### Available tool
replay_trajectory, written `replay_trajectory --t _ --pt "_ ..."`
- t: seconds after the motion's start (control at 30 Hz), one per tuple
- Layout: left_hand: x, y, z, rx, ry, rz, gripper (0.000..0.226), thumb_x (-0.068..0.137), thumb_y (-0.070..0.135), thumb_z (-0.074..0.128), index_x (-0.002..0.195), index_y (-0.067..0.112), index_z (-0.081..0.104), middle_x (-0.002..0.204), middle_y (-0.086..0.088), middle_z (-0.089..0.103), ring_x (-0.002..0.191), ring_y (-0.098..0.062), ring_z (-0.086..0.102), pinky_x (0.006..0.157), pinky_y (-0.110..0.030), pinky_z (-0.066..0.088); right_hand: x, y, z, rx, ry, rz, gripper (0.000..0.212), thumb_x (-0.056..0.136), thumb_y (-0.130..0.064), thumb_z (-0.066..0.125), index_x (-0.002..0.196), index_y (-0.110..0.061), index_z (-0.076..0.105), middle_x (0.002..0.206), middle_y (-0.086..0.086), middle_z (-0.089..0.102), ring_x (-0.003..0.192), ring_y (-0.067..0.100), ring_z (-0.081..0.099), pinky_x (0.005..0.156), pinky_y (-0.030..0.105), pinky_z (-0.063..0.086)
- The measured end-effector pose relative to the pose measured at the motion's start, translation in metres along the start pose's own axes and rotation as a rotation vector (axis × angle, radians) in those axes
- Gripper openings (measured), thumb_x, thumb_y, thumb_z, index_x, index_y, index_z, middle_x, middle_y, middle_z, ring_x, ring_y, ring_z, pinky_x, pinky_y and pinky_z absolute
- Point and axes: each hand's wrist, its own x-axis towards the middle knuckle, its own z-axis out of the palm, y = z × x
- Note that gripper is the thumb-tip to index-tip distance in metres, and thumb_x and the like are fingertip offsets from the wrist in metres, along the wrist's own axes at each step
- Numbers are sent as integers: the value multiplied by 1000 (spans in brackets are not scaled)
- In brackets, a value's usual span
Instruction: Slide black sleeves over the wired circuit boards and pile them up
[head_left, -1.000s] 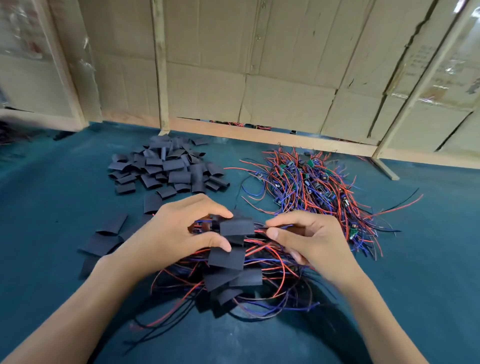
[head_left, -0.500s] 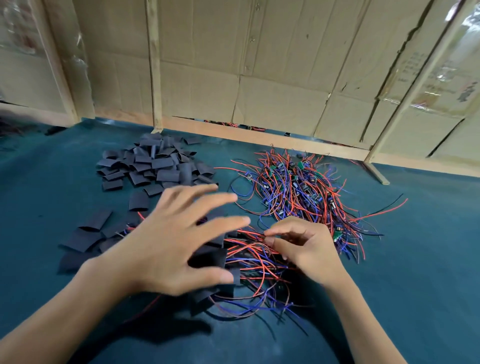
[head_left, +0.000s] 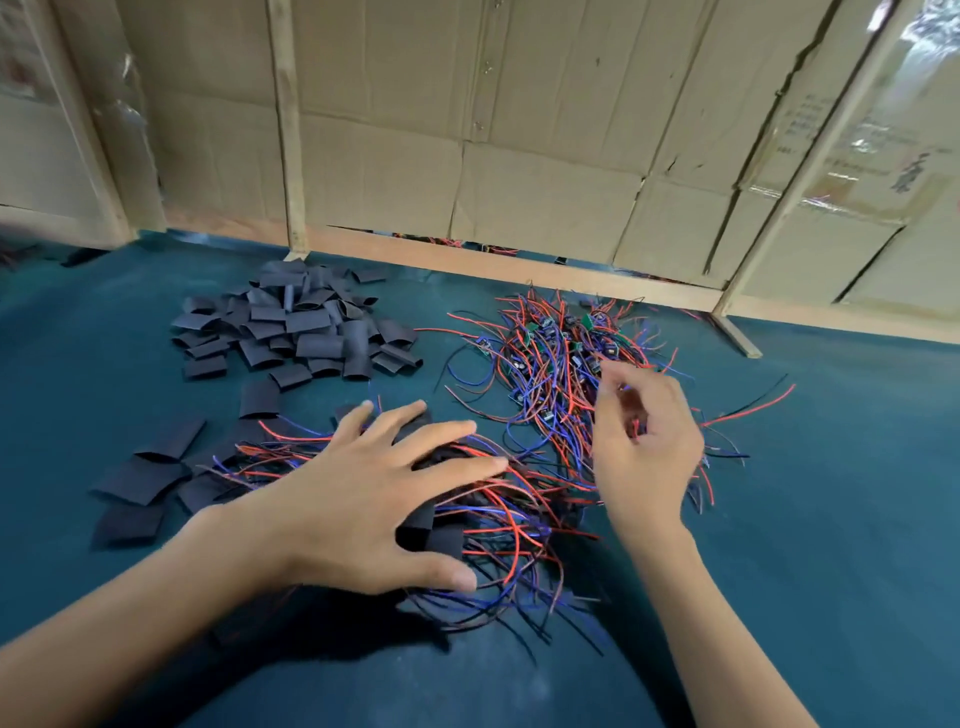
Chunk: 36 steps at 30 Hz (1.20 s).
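While the left hand (head_left: 358, 499) stays spread, the right hand (head_left: 644, 447) has reached the unsleeved boards (head_left: 561, 353), grip blurred, cannot tell.

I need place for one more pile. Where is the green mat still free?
Free: right of the bare board heap up to the wooden post, and the near right corner beside the right hand. Crowded: sleeve heap, loose sleeves, finished pile under the left hand.
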Motion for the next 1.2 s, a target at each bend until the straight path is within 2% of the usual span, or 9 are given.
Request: replay_trajectory --t 0.07,0.17,0.23,0.37,0.53,0.73,0.93,1.1,1.2 --pt "-1 -6 -16 -138 46 -12 77 80 92 19 146 63 -7 161 27 -13 151 -17 -17 119 -57 -5 22 3 10 10 -85 146 24 91 -5 64 108 -20 71 98 0 69 80 10 62 74 10 44" --pt "7 -44 -43 -342 278 -136 65 89 82 19 149 60 6 161 26 7 149 3 0 119 -49 6 65 18 19 -133 -324 259 22 91 -11 62 109 -15 74 100 0 74 87 11 65 81 11 44" --pt "15 -86 -47 -336 334 -370 66 89 79 30 149 56 15 158 11 22 147 -10 19 117 -51 21 84 27 18 -233 -407 255 19 92 -13 63 104 -14 77 99 1 76 89 11 65 78 7 40" --pt "16 -162 -18 -36 -107 -927 84 83 76 48 152 42 14 156 -13 17 140 -44 23 112 -56 30 94 50 21 -255 -326 309 26 93 -12 61 116 -13 73 108 7 74 94 13 64 80 4 39" --pt "8 -199 -8 9 -167 -846 67 84 75 50 144 48 35 145 -11 46 137 -33 39 110 -44 35 96 84 24 -692 -619 360 54 97 -37 58 148 -22 46 143 18 48 129 43 44 106 48 39" --pt "1 -223 -9 -335 29 -875 42 74 40 84 111 36 66 117 -3 66 118 -26 60 101 -36 42 101 94 10 -563 -538 316 31 88 -38 72 117 -28 72 119 6 67 119 35 55 103 47 43" --pt "-17 -261 22 -479 308 -965 41 70 20 90 106 25 71 119 -14 67 110 -32 62 103 -44 45 100 92 28 -721 -677 307 48 96 -54 54 140 -34 56 133 10 52 127 37 45 107 50 32" --pt "-36 -285 33 -687 355 -949 30 77 7 83 86 35 75 105 -8 74 98 -27 67 94 -50 51 113 91 17 -564 -710 418 26 84 -43 76 104 -34 62 104 -7 62 110 23 58 103 44 38" --pt "-32 -286 23 -604 334 -950 21 70 25 90 82 37 77 90 1 76 88 -21 70 84 -45 55 118 88 9 -516 -728 470 25 77 -41 82 86 -32 60 92 -11 61 105 23 60 102 49 43"
